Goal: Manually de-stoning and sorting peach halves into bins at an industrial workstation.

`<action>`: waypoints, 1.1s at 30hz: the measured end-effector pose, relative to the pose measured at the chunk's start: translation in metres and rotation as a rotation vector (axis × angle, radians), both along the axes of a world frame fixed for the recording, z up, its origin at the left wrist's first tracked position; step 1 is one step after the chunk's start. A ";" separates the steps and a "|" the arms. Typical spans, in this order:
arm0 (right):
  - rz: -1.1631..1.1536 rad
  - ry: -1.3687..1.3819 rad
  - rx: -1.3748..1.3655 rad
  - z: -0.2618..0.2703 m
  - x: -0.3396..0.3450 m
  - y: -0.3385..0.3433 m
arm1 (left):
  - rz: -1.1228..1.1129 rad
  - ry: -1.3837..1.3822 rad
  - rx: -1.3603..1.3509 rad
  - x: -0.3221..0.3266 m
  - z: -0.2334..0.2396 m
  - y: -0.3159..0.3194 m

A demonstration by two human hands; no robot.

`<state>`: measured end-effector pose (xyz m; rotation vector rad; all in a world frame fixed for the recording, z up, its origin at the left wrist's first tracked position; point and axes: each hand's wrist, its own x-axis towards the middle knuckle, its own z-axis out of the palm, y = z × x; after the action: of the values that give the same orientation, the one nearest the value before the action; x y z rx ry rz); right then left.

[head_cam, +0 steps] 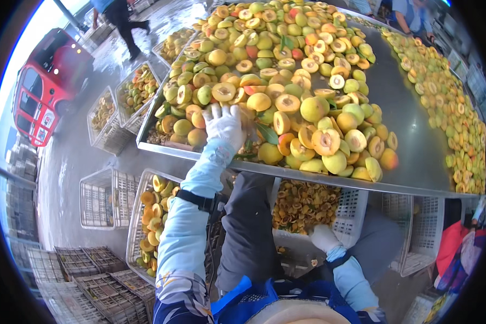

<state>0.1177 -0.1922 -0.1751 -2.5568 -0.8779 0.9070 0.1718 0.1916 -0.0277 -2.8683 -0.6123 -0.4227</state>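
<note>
My left hand (225, 126), in a white glove, lies over the near edge of a metal table (409, 121), fingers spread against a heap of yellow-green stone fruit (263, 99). Many are halved, some with stones showing; its palm side is hidden. A green leaf (268, 133) lies just right of that hand. Lower down, my gloved right hand (325, 239) is at the near rim of a white plastic crate (350, 214) between my legs. Small orange-brown fruit pieces (305, 202) fill much of this crate. The right fingertips are blurred, so their grip is unclear.
Left of my legs stands a crate of halved fruit (154, 218). Stacked crates (105, 291) are at lower left, beyond them a red vehicle (44, 85). Another fruit row (441, 97) lines the table's right side. A person (119, 24) walks behind; another person (411, 18) works across.
</note>
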 end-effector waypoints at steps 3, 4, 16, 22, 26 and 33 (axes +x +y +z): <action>-0.137 -0.126 0.170 0.006 -0.010 0.002 | -0.049 0.048 -0.279 -0.016 -0.003 -0.012; -0.142 -0.130 0.109 0.018 -0.007 0.005 | -0.051 -0.186 -0.432 -0.026 -0.001 -0.016; -0.168 -0.063 0.778 0.173 -0.030 0.039 | -0.205 -0.473 -2.309 -0.134 0.022 -0.120; 0.146 -0.386 0.729 0.189 -0.041 0.062 | -0.030 -0.233 -2.196 -0.133 0.033 -0.140; 0.128 -0.354 0.715 0.179 -0.044 0.066 | -0.075 -0.238 -2.052 -0.136 0.027 -0.138; 0.255 -0.337 0.551 0.182 -0.037 0.067 | -0.099 -0.086 -1.746 -0.140 0.026 -0.134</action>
<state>0.0804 -0.1253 0.0069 -2.1632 -1.3532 0.2287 0.0318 0.0581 -0.0015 -4.4864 -1.3170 0.1723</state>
